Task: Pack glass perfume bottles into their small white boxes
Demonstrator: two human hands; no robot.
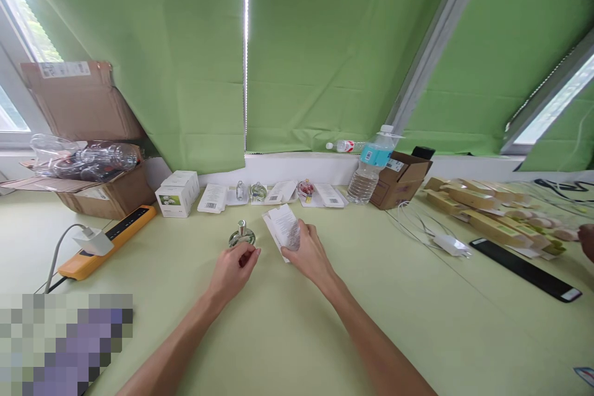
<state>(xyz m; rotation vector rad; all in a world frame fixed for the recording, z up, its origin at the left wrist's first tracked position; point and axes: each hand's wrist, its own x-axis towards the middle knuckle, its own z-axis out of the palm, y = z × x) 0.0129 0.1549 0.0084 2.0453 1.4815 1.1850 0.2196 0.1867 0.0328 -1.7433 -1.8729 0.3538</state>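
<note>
My left hand [235,266] has its fingers curled in, right in front of a round glass bottle with a silver cap [242,236]. The bottle looks upright; my fingers cover its lower part, and I cannot tell if they grip it. Between thumb and fingers, my right hand [310,252] holds a white flattened carton [281,226] with small print, tilted just above or on the table. Behind, along the wall, lie several opened white cartons [212,198], with a small clear bottle [240,190], a greenish glass bottle [258,191] and a reddish bottle [306,189] on or beside them.
White boxes [179,195] stand at the left, near an orange power strip [111,241] and a cardboard box [104,192] of plastic bottles. To the right are a water bottle [370,167], a brown box [401,182], a white charger [451,244] and a black strip [524,269].
</note>
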